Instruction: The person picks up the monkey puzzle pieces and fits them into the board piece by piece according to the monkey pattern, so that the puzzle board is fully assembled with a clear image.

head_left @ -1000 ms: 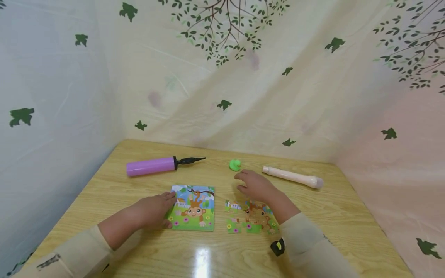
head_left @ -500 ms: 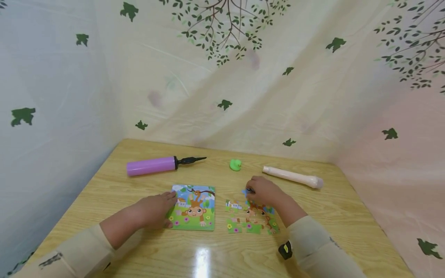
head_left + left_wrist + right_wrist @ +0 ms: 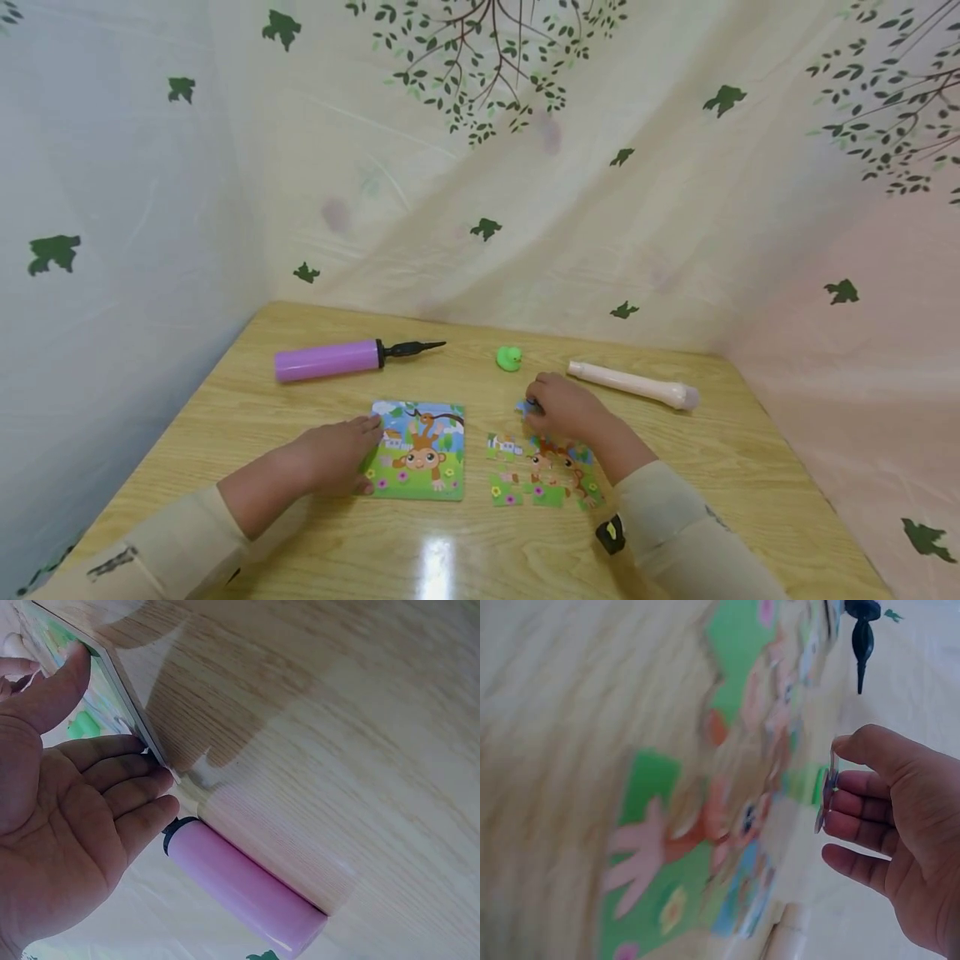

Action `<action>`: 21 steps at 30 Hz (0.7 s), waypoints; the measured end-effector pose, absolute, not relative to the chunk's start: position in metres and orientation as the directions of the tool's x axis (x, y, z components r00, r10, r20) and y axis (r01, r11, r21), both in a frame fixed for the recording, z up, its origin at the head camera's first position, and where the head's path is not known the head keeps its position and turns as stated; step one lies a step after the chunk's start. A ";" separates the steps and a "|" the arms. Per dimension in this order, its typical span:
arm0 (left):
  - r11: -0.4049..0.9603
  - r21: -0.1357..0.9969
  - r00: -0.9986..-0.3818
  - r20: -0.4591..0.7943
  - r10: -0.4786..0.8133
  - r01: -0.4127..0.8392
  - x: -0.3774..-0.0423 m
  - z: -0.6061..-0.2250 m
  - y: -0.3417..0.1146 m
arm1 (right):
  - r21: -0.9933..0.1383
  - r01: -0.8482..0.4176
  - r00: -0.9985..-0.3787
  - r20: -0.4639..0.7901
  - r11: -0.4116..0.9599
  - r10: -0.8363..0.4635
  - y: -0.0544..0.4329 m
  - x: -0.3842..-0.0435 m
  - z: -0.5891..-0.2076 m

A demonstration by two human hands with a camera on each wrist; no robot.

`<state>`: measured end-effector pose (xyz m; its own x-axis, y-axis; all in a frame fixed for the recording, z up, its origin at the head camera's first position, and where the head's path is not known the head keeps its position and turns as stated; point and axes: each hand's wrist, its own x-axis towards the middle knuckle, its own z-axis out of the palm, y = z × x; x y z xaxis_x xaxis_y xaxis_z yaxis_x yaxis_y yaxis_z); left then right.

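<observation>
A square picture puzzle (image 3: 420,454) with a monkey hanging from a branch lies left of centre on the table. My left hand (image 3: 330,457) rests along its left edge; in the left wrist view the thumb (image 3: 69,682) touches the top of the board and fairly straight fingers (image 3: 124,784) lie against its side. Over the top of the loose puzzle pieces (image 3: 547,495), my right hand (image 3: 573,411) pinches one puzzle piece (image 3: 826,799) between thumb and fingers. That piece appears nearly edge-on in the right wrist view. The right hand and forearm hide part of the loose pieces.
Behind the puzzle lies a purple hand pump (image 3: 328,360) with a black nozzle. A small green toy duck (image 3: 508,358) stands at the back middle. To its right is a pale pink microphone-shaped toy (image 3: 632,383). Patterned cloth (image 3: 420,233) hangs behind the table.
My right hand has drawn back from near the duck to the top of the loose pieces, taken a puzzle piece and shifted it slightly left. The left hand has stayed in place.
</observation>
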<state>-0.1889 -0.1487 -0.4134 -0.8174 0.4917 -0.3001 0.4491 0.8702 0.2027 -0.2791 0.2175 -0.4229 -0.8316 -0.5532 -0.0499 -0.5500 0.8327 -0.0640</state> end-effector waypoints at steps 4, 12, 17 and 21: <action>0.872 0.211 -0.818 -0.304 0.488 0.442 -0.188 -0.412 -0.148 | -0.050 -0.622 -0.783 0.017 0.782 -0.622 0.200 -0.279 -0.412; 0.869 0.227 -0.818 -0.298 0.491 0.439 -0.187 -0.410 -0.147 | 0.019 -0.720 -0.693 0.037 0.694 -0.720 0.141 -0.277 -0.402; 0.866 0.231 -0.820 -0.286 0.496 0.444 -0.187 -0.411 -0.147 | 0.046 -0.731 -0.682 -0.018 0.681 -0.731 0.104 -0.276 -0.407; 0.868 0.225 -0.822 -0.284 0.493 0.443 -0.188 -0.411 -0.147 | 0.056 -0.733 -0.681 -0.067 0.678 -0.730 0.080 -0.275 -0.415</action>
<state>-0.1877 -0.1471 -0.4112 -0.8224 0.4928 -0.2844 0.4425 0.8682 0.2247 -0.2748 0.0798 -0.4153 -0.6807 -0.7296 -0.0666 -0.7326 0.6784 0.0558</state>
